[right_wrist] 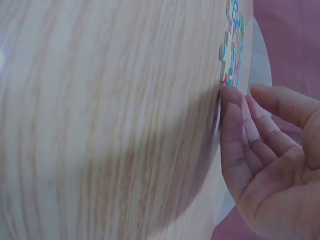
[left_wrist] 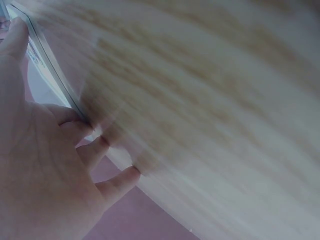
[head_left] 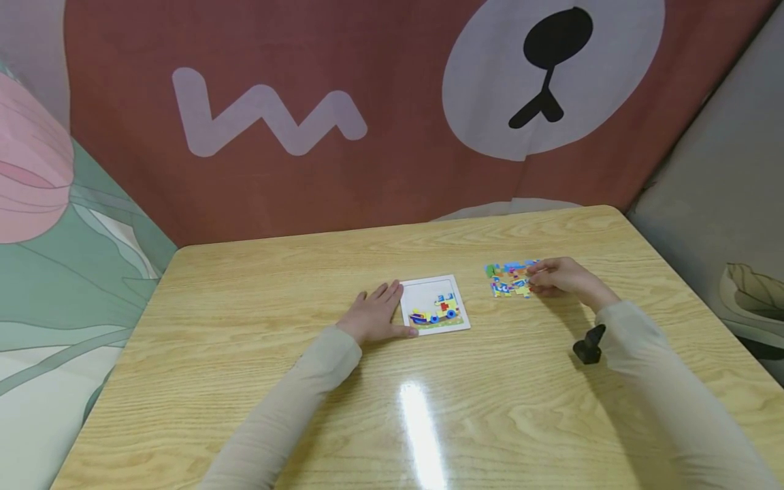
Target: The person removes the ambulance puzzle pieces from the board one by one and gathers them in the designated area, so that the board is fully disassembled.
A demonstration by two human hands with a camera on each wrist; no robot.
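A white-rimmed jigsaw puzzle tray [head_left: 427, 280] lies on the table, with a few joined pieces showing a colourful vehicle picture [head_left: 444, 312] along its bottom and right side. My left hand [head_left: 375, 316] rests with spread fingers against the tray's left edge, its thumb on the lower left corner. To the right of the tray lies a patch of loose, bright jigsaw pieces [head_left: 507, 280], close together. My right hand [head_left: 566, 279] reaches over the patch's right end, fingertips at the pieces. In the right wrist view, thumb and fingers stand apart, with no piece visible between them.
The light wood table [head_left: 245, 381] meets a reddish-brown cloth [head_left: 294, 197] with a bear face along its back edge. A small black device [head_left: 588, 346] sits beside the right cuff. Grey fabric [head_left: 723, 184] lies beyond the table's right side.
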